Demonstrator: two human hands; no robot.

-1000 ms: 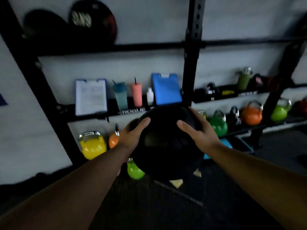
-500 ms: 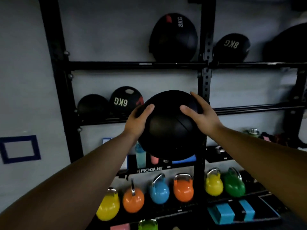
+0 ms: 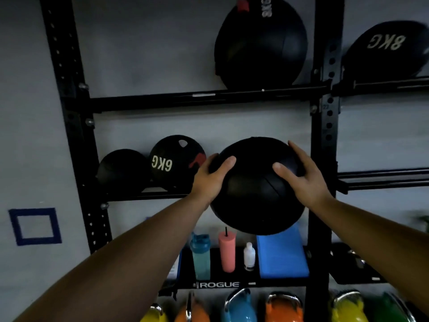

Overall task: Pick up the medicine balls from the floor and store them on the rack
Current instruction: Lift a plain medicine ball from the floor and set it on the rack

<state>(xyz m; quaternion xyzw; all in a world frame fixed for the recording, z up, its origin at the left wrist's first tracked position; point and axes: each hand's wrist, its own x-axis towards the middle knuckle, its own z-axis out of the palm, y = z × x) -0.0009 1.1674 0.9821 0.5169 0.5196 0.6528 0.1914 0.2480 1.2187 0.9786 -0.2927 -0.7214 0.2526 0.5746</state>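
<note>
I hold a large black medicine ball [image 3: 255, 196] out in front of me at the level of the rack's middle shelf [image 3: 148, 196]. My left hand [image 3: 209, 180] grips its left side and my right hand [image 3: 301, 180] its right side, fingers spread over the surface. On that shelf, to the left, rest a plain black ball [image 3: 120, 170] and a ball marked 6KG [image 3: 174, 161]. The upper shelf [image 3: 204, 97] carries a big black ball [image 3: 260, 45] and an 8KG ball [image 3: 385, 52].
The black steel rack has uprights at left [image 3: 76, 135] and centre right [image 3: 325, 112]. Below stand a teal bottle [image 3: 200, 256], a pink tumbler [image 3: 227, 251], a small white bottle [image 3: 249, 255] and a blue pad [image 3: 283, 256]. Coloured kettlebells [image 3: 239, 307] line the bottom row.
The view has closed in on the rack, and the held ball has gone forward toward the middle shelf, next to the 6KG ball. Both hands keep the same grip.
</note>
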